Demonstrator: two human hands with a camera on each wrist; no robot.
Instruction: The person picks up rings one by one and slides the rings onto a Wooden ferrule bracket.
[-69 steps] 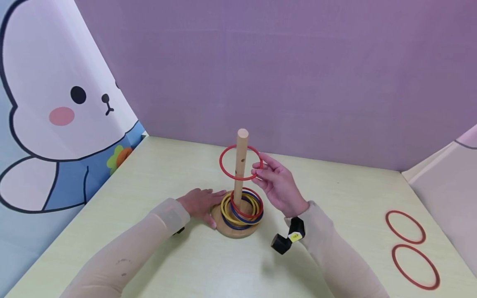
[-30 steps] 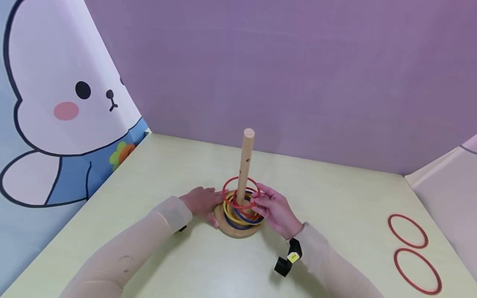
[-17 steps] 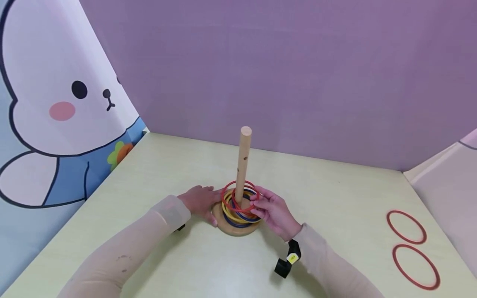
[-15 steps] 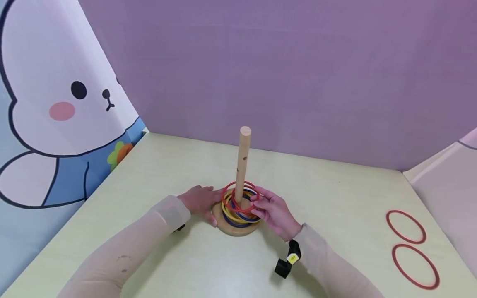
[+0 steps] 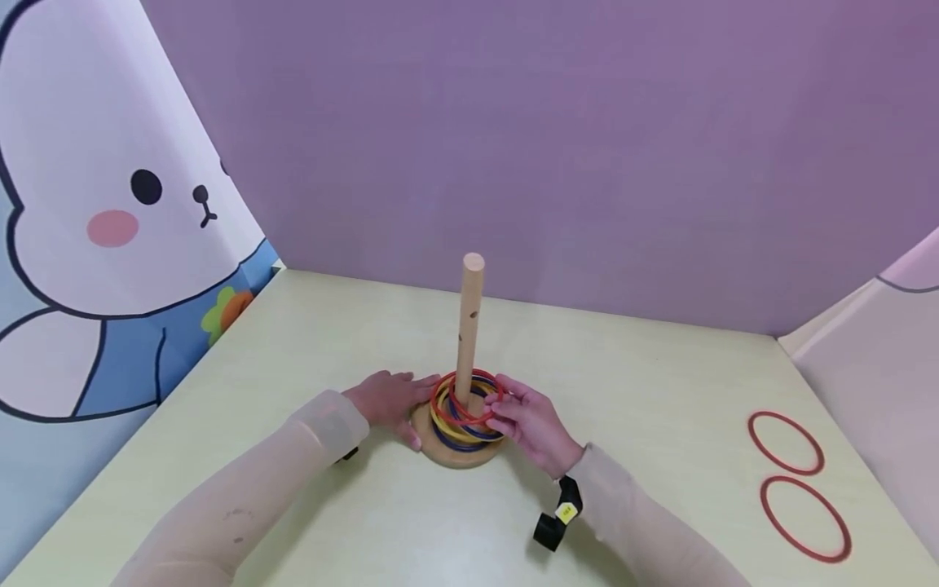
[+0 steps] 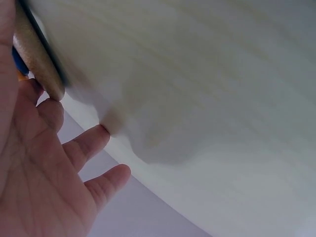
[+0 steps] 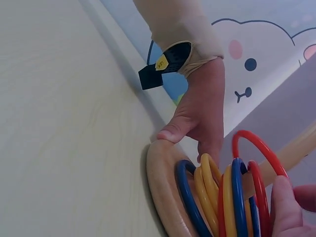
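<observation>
A wooden peg (image 5: 469,326) stands upright on a round wooden base (image 5: 456,461). Several rings lie stacked around its foot, among them a blue ring (image 7: 186,192), yellow ones and red ones. My right hand (image 5: 539,432) pinches a red ring (image 7: 261,145) between thumb and fingers; it circles the peg, tilted, just over the stack. With fingers stretched out, my left hand (image 5: 385,403) rests against the left side of the base, its thumb on the edge. In the left wrist view the base (image 6: 37,54) touches the upper fingers, while the lower ones are spread.
Two loose red rings, a farther one (image 5: 810,473) and a nearer one (image 5: 829,560), lie flat on the pale table (image 5: 411,538) at the right. A purple wall (image 5: 543,147) rises behind, and a cartoon-printed panel (image 5: 59,244) borders the left.
My right hand has lowered the red ring down the peg, from about mid-height to just above the stack. My left hand has stayed at the base.
</observation>
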